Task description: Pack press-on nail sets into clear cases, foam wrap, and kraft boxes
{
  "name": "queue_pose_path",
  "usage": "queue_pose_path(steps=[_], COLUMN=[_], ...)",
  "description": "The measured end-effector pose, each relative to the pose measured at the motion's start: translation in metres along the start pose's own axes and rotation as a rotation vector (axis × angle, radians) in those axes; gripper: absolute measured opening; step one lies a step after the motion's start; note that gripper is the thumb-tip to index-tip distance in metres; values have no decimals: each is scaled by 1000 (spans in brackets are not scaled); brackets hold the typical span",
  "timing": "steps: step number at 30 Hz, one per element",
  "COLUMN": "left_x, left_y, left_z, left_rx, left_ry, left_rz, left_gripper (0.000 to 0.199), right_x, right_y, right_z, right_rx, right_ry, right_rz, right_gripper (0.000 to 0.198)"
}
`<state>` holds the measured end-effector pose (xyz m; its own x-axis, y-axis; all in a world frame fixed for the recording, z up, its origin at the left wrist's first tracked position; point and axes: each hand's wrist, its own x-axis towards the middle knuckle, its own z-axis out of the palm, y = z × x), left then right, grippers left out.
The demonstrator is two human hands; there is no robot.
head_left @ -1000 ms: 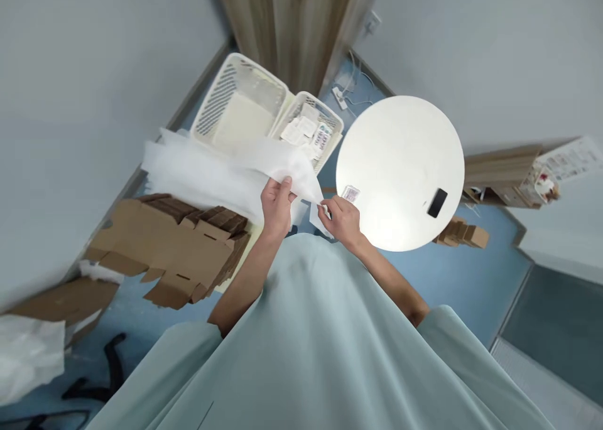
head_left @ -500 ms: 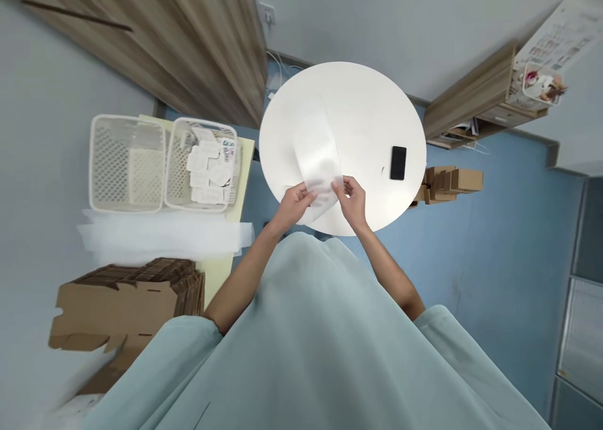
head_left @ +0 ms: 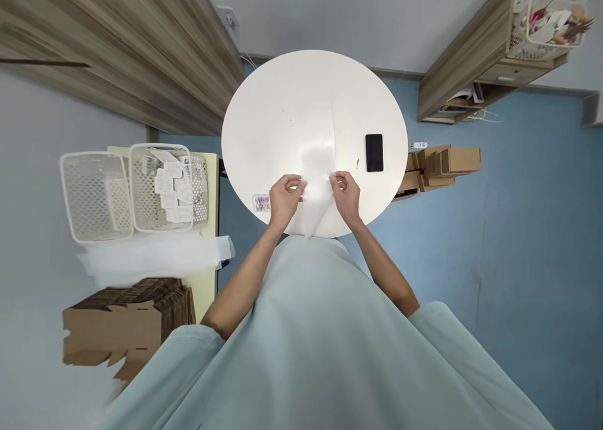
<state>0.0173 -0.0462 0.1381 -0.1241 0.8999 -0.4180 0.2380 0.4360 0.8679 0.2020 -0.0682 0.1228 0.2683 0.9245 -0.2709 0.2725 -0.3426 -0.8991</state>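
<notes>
The left hand point(head_left: 284, 200) and right hand point(head_left: 347, 196) each keep a finger-and-thumb grip, pinching opposite edges of a translucent white sheet point(head_left: 317, 177) over the round table point(head_left: 257, 116); a small patterned packet point(head_left: 260, 203) lies beside the left (a black phone point(head_left: 374, 152) lies farther right).

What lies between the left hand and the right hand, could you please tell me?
In the head view, a thin white sheet spans the gap between the left hand and right hand, over the round table.
</notes>
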Motion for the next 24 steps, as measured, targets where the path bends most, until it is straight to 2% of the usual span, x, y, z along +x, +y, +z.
queue_pose_path(steps=[8,13,20,24], left_x=[8,15,22,20], left_y=[-1,-5,-14,-15], left_z=[9,13,18,19], left_rx=[66,55,-127,-287], left_ry=[52,63,-97,-209], left_rz=[35,0,-162,-243], left_gripper=[21,26,43,48], right_x=[5,16,23,27], right_y=[0,2,-2,1], right_z=[-9,-13,-11,-9], right_rx=[-61,-6,177,238], right_ry=[-59,-128,-328,-396], right_rz=[-11,-47,-87,-5], right_gripper=[32,35,48,51])
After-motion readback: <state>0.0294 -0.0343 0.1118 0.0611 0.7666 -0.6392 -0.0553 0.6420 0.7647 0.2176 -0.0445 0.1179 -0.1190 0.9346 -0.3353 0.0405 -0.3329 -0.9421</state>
